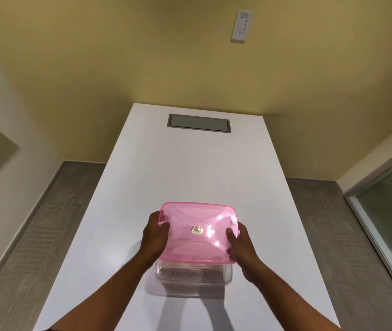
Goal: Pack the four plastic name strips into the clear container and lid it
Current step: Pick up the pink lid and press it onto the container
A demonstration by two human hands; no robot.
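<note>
A translucent pink lid (198, 231) sits over the top of the clear container (193, 277), which stands on the white table (190, 168). My left hand (154, 235) grips the lid's left edge, thumb on top. On the opposite edge my right hand (240, 244) holds it the same way. Through the container's near wall I see a pale strip with dark lettering (190, 274); how many strips lie inside I cannot tell. Whether the lid is pressed fully down is unclear.
A grey recessed hatch (199, 123) is set into the table's far end. Grey carpet (54, 223) runs along both sides of the table. A glass panel (390, 204) stands to the right, and a wall switch (241, 26) is on the yellow wall.
</note>
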